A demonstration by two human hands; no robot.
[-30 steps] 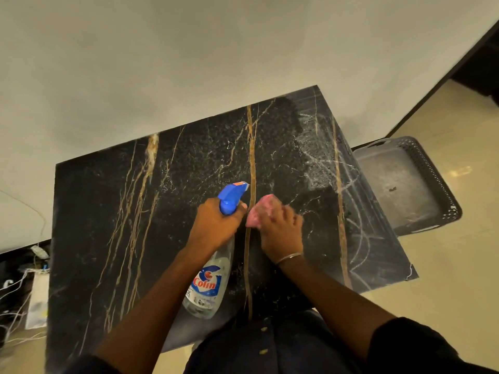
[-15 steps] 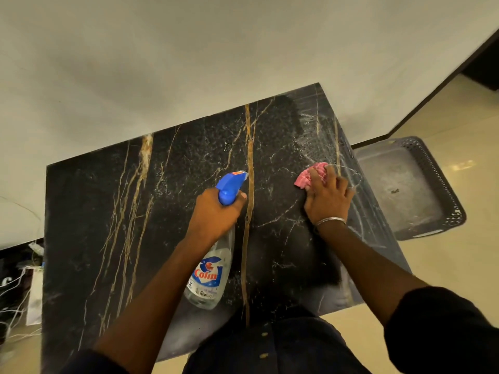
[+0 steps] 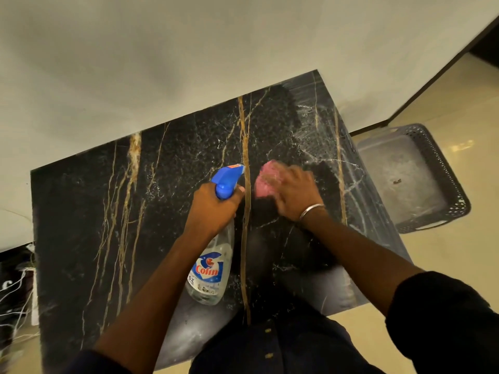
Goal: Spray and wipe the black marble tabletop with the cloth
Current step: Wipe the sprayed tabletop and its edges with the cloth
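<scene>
While white cables (image 3: 16, 292) are lying tangled at the far left, the black marble surface (image 3: 108, 211) is filling the middle, with gold veins running across it. The left hand (image 3: 213, 209) is gripping the neck of the clear spray bottle (image 3: 210, 271), its blue nozzle pointing away from the person. Just to the right, the blurred right hand (image 3: 294, 195) is clutching the bunched pink cloth (image 3: 266, 182), pressing it onto the surface near its middle. A dark perforated basket (image 3: 445, 190) is sitting on the floor at the right.

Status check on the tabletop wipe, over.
Left hand grips spray bottle. Right hand holds pink cloth against marble tabletop. Nothing blocking the cloth.
</scene>
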